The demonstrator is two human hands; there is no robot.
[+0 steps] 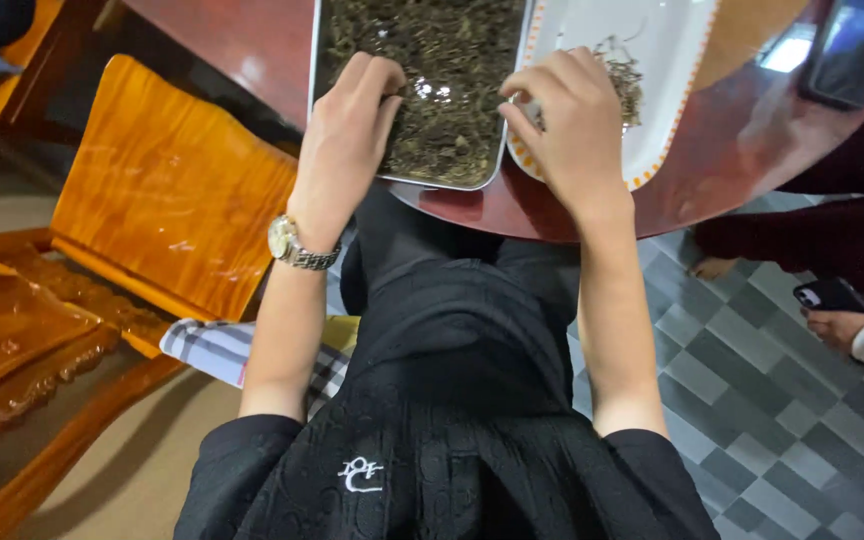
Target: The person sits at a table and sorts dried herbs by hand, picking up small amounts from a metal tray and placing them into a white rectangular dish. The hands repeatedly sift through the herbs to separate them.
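Left hand [352, 120] curled, fingers in dried leaves [432, 90] filling metal tray [442, 182] on bench [712, 150]; right hand [567, 120] pinching bits at white plate [652, 60] w/ small sorted pile [624, 75] — most leaves unsorted.

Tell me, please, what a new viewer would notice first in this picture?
First, the metal tray of dried leaves at top centre on the dark red table, with the left hand reaching into it. Beside it, the right hand rests at the edge of a white dish holding a small pile of leaves. On the left stands a glossy orange wooden chair, and at the far right another person's hand holds a phone.
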